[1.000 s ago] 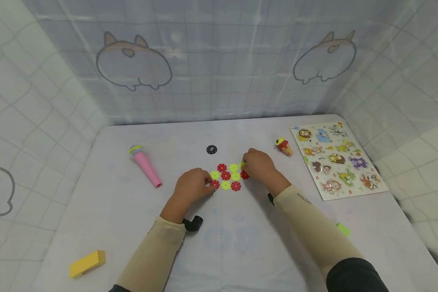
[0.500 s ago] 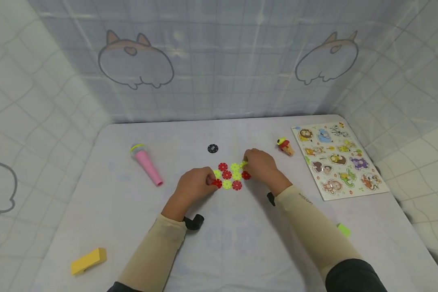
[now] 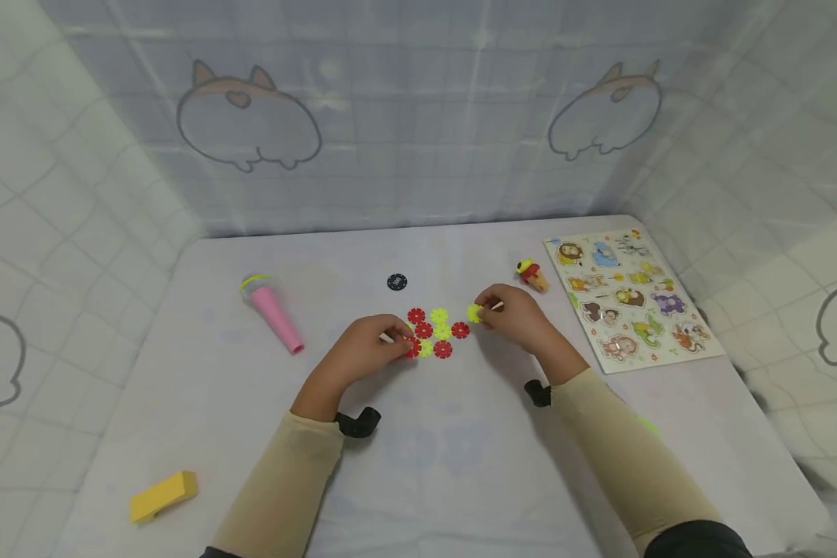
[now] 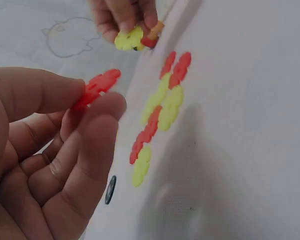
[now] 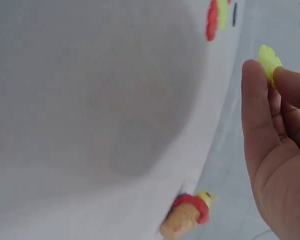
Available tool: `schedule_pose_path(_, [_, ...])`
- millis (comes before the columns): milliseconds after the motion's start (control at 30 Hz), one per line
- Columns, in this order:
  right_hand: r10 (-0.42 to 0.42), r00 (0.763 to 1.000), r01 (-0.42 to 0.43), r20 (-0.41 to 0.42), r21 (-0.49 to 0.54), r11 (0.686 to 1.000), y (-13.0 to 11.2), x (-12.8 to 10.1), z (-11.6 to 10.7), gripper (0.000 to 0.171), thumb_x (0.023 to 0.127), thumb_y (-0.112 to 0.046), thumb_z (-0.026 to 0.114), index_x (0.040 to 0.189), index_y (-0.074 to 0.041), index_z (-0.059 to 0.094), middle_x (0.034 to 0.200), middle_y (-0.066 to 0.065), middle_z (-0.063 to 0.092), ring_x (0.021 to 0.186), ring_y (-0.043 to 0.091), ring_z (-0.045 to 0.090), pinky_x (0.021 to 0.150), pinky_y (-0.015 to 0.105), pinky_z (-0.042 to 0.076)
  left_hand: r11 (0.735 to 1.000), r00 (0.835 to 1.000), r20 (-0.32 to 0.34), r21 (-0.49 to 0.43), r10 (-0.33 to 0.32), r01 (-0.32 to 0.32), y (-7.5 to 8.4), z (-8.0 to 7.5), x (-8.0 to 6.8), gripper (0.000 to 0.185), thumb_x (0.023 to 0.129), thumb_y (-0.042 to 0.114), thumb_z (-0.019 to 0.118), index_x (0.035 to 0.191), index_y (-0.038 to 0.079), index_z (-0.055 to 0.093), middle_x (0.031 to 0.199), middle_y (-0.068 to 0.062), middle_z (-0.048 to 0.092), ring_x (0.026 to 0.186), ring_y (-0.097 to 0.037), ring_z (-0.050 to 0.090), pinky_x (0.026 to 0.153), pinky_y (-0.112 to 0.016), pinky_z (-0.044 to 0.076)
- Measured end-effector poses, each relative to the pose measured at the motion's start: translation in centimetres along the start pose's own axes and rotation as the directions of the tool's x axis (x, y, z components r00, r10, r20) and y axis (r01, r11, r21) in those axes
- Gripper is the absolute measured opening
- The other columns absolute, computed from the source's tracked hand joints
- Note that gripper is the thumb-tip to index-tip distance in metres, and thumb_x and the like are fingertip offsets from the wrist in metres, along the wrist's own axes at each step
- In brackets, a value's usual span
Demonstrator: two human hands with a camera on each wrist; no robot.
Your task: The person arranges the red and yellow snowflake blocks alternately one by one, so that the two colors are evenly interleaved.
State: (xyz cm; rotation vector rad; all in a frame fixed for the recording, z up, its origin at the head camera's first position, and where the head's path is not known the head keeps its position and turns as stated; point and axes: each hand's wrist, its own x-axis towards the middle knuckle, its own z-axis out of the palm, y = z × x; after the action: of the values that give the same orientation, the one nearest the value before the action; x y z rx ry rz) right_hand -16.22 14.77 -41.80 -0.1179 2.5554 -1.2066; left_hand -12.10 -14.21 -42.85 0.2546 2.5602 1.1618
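Note:
A cluster of red and yellow flower-shaped discs (image 3: 432, 333) lies flat on the white table (image 3: 418, 465). At the cluster's left edge my left hand (image 3: 406, 346) pinches a red disc (image 4: 97, 87) between thumb and finger, lifted off the table. To the right of the cluster my right hand (image 3: 484, 310) pinches a yellow disc (image 3: 474, 312) by its edge, also clear of the others. The left wrist view shows the cluster (image 4: 160, 110) beyond my fingers. The right wrist view shows the yellow disc (image 5: 269, 61) at my fingertips.
A pink toy microphone (image 3: 272, 314) lies to the left and a black disc (image 3: 397, 281) behind the cluster. A small red-and-yellow figure (image 3: 532, 274) and an animal puzzle board (image 3: 631, 298) sit to the right. A yellow block (image 3: 163, 496) lies at the front left. Fabric walls enclose the table.
My right hand has pulled a yellow disc away from the cluster, to the right. My left hand has closed on a red disc at the cluster's left edge and raised it.

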Motion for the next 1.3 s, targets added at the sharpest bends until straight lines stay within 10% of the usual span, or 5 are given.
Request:
schedule_pose_path(400, [-0.105,0.969,0.094,0.225,0.062,0.994,-2.4,-4.3,2.8,0.015,0.096,-0.006,0.072,0.110,-0.010,0.070,0.102,0.005,0.064,0.087,0.019,0.068,0.075,0.034,0.055,0.984,0.993,-0.045,-0.141,-0.113,0.106,-1.4,-1.8,-7.6,0.018,0.093,0.019,0.079,0.110,0.023,0.077,0.104,0.004,0.070,0.089,-0.016,0.073,0.078,-0.039,0.053])
schedule_pose_path(767, [-0.295,0.864,0.369,0.408,-0.116,0.922,-7.9,-5.2,10.0,0.012,0.091,-0.009,0.078,0.099,-0.015,0.071,0.091,-0.008,0.067,0.084,0.010,0.063,0.073,0.027,0.053,0.973,0.973,-0.098,-0.116,-0.210,0.199,-3.8,-3.9,-13.2,0.027,0.088,0.023,0.084,0.115,0.023,0.076,0.099,0.006,0.077,0.091,-0.010,0.073,0.080,-0.037,0.052])
schedule_pose_path(967, [-0.290,0.828,0.439,0.480,-0.233,0.868,-9.6,-4.4,13.4,0.010,0.091,-0.011,0.079,0.098,-0.015,0.073,0.083,-0.010,0.062,0.082,0.009,0.057,0.074,0.023,0.049,0.966,0.963,-0.088,-0.061,-0.256,0.251,-5.3,-3.9,-13.9,0.025,0.086,0.019,0.084,0.111,0.024,0.079,0.103,0.006,0.074,0.085,-0.011,0.071,0.078,-0.036,0.053])
schedule_pose_path(1300, [-0.283,0.847,0.469,0.450,-0.381,0.797,-10.4,-4.2,16.3,0.021,0.091,-0.015,0.079,0.111,-0.011,0.075,0.094,-0.005,0.067,0.085,0.009,0.058,0.078,0.023,0.050,0.968,0.965,-0.108,0.058,-0.239,0.246,-7.4,-3.3,-12.6,0.026,0.085,0.020,0.086,0.111,0.020,0.080,0.094,0.005,0.072,0.081,-0.012,0.067,0.074,-0.036,0.052])
